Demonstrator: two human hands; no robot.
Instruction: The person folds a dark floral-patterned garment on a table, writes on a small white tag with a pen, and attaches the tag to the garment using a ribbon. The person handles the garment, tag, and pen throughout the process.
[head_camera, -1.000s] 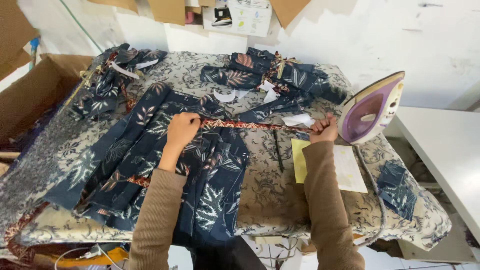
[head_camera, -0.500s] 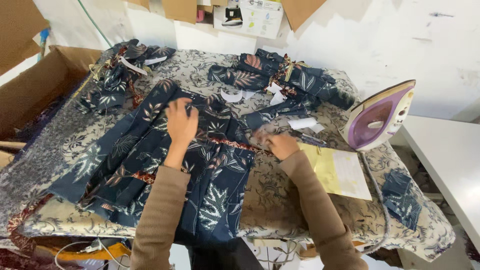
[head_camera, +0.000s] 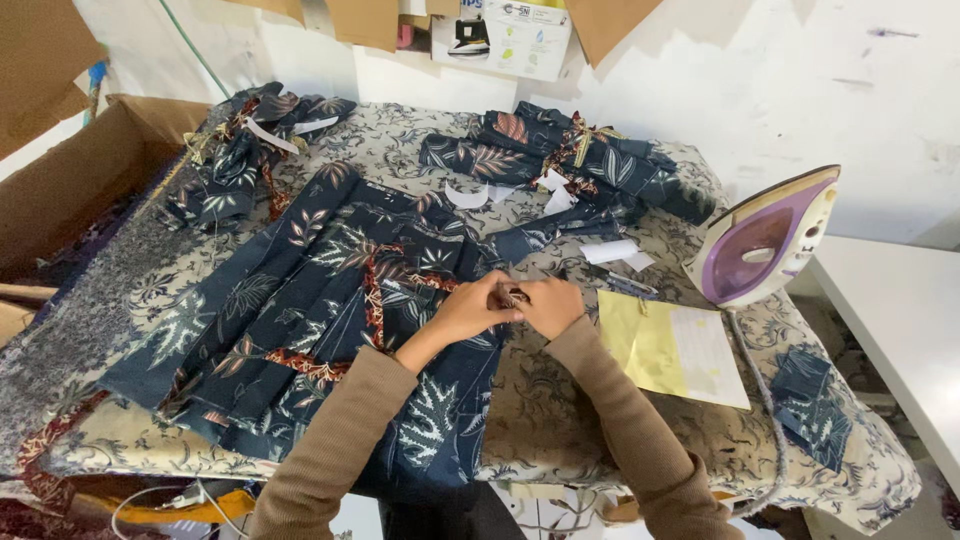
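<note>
At the centre of the frame the left hand (head_camera: 470, 310) and right hand (head_camera: 548, 303) (2 hands together) pinch the edge of the dark leaf-print garment (head_camera: 330, 300). The upright iron (head_camera: 765, 240) at right could tip if its cord is pulled.

Garment (head_camera: 330, 320) spread on tabletop (head_camera: 560, 440) left of centre, both hands (head_camera: 470, 310) (head_camera: 548, 305) meeting at its right edge; paper (head_camera: 672, 352) just right of them, iron (head_camera: 765, 238) upright behind paper, folded bundles (head_camera: 570, 160) (head_camera: 245, 150) at rear, box (head_camera: 75, 185) off left.
</note>
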